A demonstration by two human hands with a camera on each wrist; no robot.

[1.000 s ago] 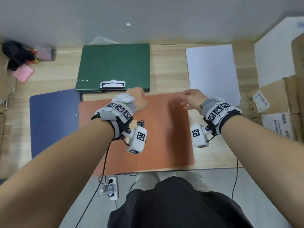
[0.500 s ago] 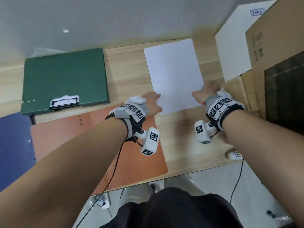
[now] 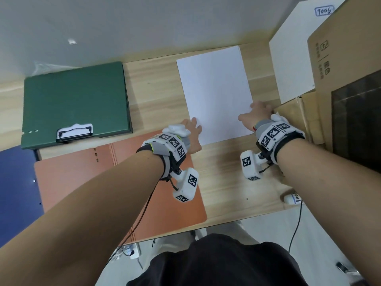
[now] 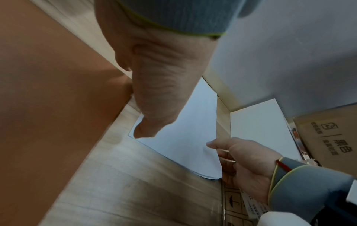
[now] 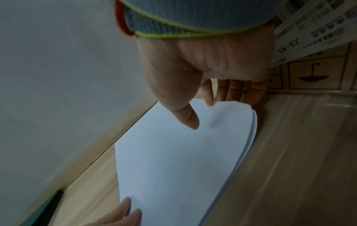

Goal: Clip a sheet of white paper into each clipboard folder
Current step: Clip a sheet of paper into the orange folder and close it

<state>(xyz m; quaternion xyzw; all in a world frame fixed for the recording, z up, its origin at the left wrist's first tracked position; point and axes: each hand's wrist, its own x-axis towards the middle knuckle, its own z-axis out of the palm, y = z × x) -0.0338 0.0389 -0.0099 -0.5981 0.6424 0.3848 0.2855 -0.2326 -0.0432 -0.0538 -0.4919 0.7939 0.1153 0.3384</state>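
The right hand point(image 5: 208, 68) pinches the near right corner of the white paper stack point(image 3: 214, 93); the left hand point(image 3: 190, 134) rests flat-fingered on its left corner.

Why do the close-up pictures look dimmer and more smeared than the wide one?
Head view: evenly lit, sharp, edges bowed by the wide lens. Left wrist view: the left hand looms near, the orange folder is blurred. Right wrist view: dim, the paper stack curves, the table is streaked.

Paper stack point(image 3: 214, 93) right of clipboard folder point(image 3: 76, 100)
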